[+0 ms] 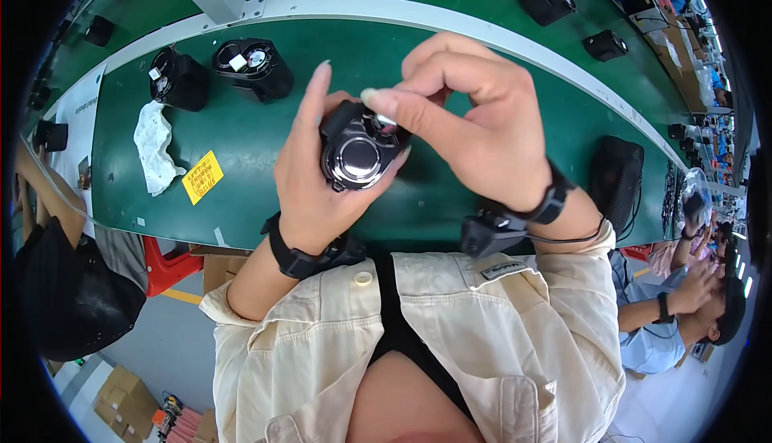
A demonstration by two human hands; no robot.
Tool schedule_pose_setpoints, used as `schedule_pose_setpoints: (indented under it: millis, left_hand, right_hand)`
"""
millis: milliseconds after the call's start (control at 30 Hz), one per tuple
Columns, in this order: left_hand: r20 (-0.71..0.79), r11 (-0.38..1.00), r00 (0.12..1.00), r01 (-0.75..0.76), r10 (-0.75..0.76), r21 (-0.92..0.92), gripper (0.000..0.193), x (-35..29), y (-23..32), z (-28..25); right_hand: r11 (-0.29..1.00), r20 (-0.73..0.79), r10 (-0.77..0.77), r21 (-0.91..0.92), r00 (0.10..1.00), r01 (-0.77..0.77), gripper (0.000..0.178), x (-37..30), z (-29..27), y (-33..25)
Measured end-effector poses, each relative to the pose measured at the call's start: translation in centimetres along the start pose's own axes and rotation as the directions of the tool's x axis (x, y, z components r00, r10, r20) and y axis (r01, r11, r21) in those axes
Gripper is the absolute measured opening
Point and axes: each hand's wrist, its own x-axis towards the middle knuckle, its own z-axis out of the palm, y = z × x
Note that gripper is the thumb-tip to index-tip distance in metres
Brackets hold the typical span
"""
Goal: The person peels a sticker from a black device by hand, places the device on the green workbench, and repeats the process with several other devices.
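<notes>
Far left, low: stacked cardboard boxes (126, 399) on the floor; contents hidden. On the green tabletop (249, 137), a crumpled white sheet (156, 149), then an upright black housing (189, 85), a white block and small parts showing in its open end. A yellow note (202, 177) lies just beside the sheet. Next, a second black housing (273, 81), likewise with a white block and a round piece in its end. Centre: left hand (310, 170) cradles the black unit (356, 153) above the tabletop, fingers curled around it, one digit raised clear; a shiny disc faces up. Right hand (486, 125) works at the unit's far end, fingers narrow over a small silvery piece (385, 121); cannot tell whether they grip it. Step in hand reads as fine fingertip work there; it calls for a steady left hold and light, precise pressure. Right: a black case (618, 171), contents not visible.
</notes>
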Motion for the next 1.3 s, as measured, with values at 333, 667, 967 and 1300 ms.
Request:
schedule_pose_setpoints:
  millis: [333, 667, 967, 1300]
  left_hand:
    - [-0.256, 0.917, 0.932, -0.151, 0.256, 0.368, 0.086, 0.3, -0.6, 0.4]
    - [-0.274, 0.951, 0.938, -0.137, 0.215, 0.278, 0.086, 0.0, -0.3, 0.1]
    - [-0.2, 0.978, 0.964, -0.15, 0.177, 0.144, 0.094, -0.2, -0.5, -0.7]
    - [-0.203, 0.954, 0.949, -0.194, 0.241, 0.227, 0.095, 0.0, -1.0, -0.3]
  right_hand:
    - [0.978, -0.44, -0.204, -0.122, 0.875, 0.167, 0.006, -0.2, 4.9, 2.0]
    - [0.935, -0.24, 0.118, 0.354, 0.964, -0.026, 0.019, 0.2, 4.6, 2.0]
    - [0.869, 0.117, 0.072, 0.479, 0.991, -0.12, 0.026, 1.1, 2.6, 2.0]
    - [0.812, 0.112, 0.072, 0.571, 0.991, -0.123, 0.03, 0.1, 3.8, 1.8]
